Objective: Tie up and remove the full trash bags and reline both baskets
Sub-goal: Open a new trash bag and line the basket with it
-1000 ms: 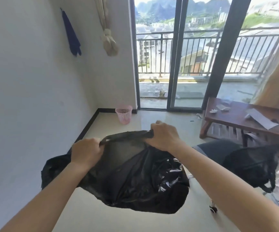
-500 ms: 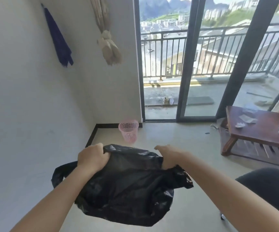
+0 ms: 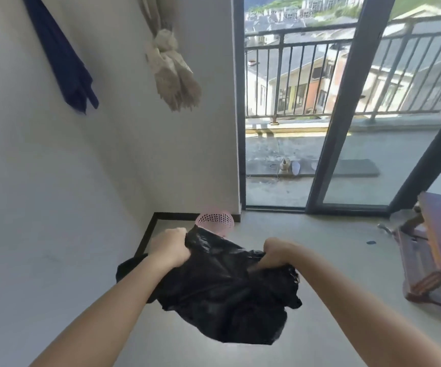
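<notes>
A black trash bag [image 3: 224,295] hangs limp in the air in front of me, above the floor. My left hand [image 3: 170,246] grips its rim on the left side. My right hand [image 3: 276,252] grips the rim on the right side, fingers curled into the plastic. Just beyond the bag, a small pink mesh basket [image 3: 215,222] stands on the floor in the corner by the wall; its lower part is hidden behind the bag, and no liner shows in it.
A white wall runs along the left, with a dark blue cloth [image 3: 66,62] and a knotted beige curtain [image 3: 171,67] hanging. Glass sliding doors [image 3: 330,128] lead to a balcony. A low wooden table [image 3: 436,250] stands at the right.
I have moved closer to the pink basket, which now sits right behind the bag. Both hands keep their grip on the bag's rim. The black chair at the right has left the view.
</notes>
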The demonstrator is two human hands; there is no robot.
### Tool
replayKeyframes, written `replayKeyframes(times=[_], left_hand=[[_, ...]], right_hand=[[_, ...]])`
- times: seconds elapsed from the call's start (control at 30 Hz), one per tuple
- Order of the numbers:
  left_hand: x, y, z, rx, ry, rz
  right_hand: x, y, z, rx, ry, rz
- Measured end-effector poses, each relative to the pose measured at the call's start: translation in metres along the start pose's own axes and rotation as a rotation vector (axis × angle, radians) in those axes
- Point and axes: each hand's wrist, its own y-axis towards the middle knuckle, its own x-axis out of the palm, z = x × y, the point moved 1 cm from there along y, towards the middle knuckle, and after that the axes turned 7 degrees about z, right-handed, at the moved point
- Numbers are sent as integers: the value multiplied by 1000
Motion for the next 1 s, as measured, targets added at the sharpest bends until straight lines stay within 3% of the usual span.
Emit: replayKeyframes(times=[0.27,0.37,0.47,0.63,0.77,1.0], left_hand=[[5,186,-34,-205,-14,88],[25,256,-54,-196,-60,-45],[48,327,-71,-154,-249,-203],[82,430,-95,-102,-297,-233],[117,494,-110,-174,-334,-255],[179,533,-109,-410,-566,-416]], right_hand=[[-92,174,-54,-6,-152,201],[-104,242,-64,52,-77,263],[-116,309,-72,123,68,247],[-136,405,-75,266,-16,367],[-134,463,-80,398,11,441],[-97,540,-81,256,399,462]])
